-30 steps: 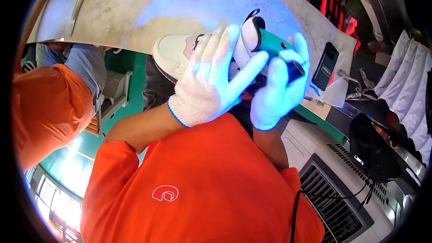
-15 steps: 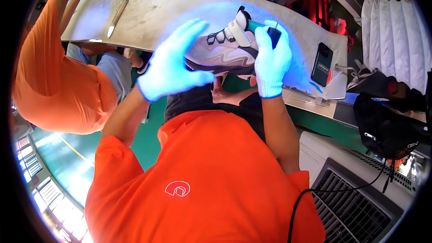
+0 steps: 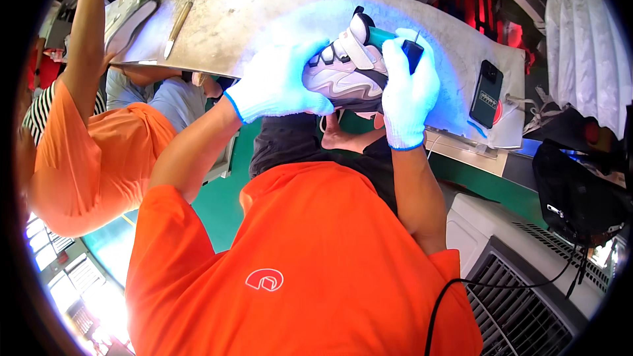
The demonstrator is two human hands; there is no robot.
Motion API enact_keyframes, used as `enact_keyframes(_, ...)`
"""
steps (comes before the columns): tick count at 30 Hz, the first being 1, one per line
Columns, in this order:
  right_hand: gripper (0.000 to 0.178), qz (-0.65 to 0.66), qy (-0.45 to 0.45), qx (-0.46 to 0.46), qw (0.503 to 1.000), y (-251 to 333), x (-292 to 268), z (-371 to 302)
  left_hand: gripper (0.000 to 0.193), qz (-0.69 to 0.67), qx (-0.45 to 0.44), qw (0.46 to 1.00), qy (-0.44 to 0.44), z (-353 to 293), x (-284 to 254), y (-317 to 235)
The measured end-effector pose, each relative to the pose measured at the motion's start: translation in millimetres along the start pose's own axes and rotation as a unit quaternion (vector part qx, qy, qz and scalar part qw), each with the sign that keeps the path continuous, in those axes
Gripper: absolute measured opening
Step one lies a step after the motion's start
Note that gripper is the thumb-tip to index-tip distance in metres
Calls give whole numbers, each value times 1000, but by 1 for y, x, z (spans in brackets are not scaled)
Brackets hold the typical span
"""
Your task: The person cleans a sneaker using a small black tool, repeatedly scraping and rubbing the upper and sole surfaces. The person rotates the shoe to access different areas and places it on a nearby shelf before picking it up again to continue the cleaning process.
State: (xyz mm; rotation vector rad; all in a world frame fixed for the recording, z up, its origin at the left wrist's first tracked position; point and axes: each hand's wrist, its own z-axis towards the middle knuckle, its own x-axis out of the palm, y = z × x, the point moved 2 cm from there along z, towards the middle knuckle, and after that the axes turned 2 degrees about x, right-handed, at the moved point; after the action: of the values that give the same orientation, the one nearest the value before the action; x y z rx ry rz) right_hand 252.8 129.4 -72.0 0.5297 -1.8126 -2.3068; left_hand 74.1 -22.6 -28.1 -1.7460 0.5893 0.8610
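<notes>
A light grey and white sneaker (image 3: 339, 82) with black trim and a pale strap is held on its side edge of the worktable, toe to the left. My left hand (image 3: 280, 82), in a white glove lit blue, is closed round its toe, fingers on top and thumb below. A green piece (image 3: 380, 36) sticks out of the shoe's opening toward my right hand (image 3: 412, 95). That gloved hand is closed on a black-handled tool (image 3: 413, 55) with a thin metal spike pointing up, beside the heel. My right fingers partly hide the green piece and the heel.
The pale worktable (image 3: 224, 13) carries a knife-like tool (image 3: 178, 29) at left and a dark phone (image 3: 487, 94) at right. A co-worker in orange (image 3: 125, 158) sits at left near another shoe (image 3: 132, 23). A black bag (image 3: 577, 188) and white ducting (image 3: 583, 59) stand at right.
My left hand has moved right and closed on the sneaker's toe; it was open beside it before. The co-worker's posture has shifted, and a second shoe now shows at far left.
</notes>
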Motion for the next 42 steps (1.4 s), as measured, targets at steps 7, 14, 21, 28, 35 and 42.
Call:
enact_keyframes(7, 33, 106, 6, 65, 992, 7, 4, -7, 105, 48, -112, 992, -10, 17, 13, -24)
enact_keyframes(14, 23, 86, 28, -24, 996, 1, -6, -9, 110, 63, -49, 981, -178, 14, 39, -45)
enact_keyframes(21, 27, 44, 4, -81, 996, 2, -6, -23, 94, 27, -9, 982, -188, 16, 43, -45)
enact_keyframes(28, 28, 361, -88, 199, 907, -60, -36, -7, 133, -69, 29, 982, -172, 12, 44, -55)
enact_keyframes(35, 28, 391, -98, 229, 886, -66, -33, -24, 124, 15, 70, 971, -227, 17, 64, -60)
enact_keyframes(42, 23, 460, 1, 254, 851, -67, -31, -23, 129, -89, 159, 970, -163, 36, 63, -11)
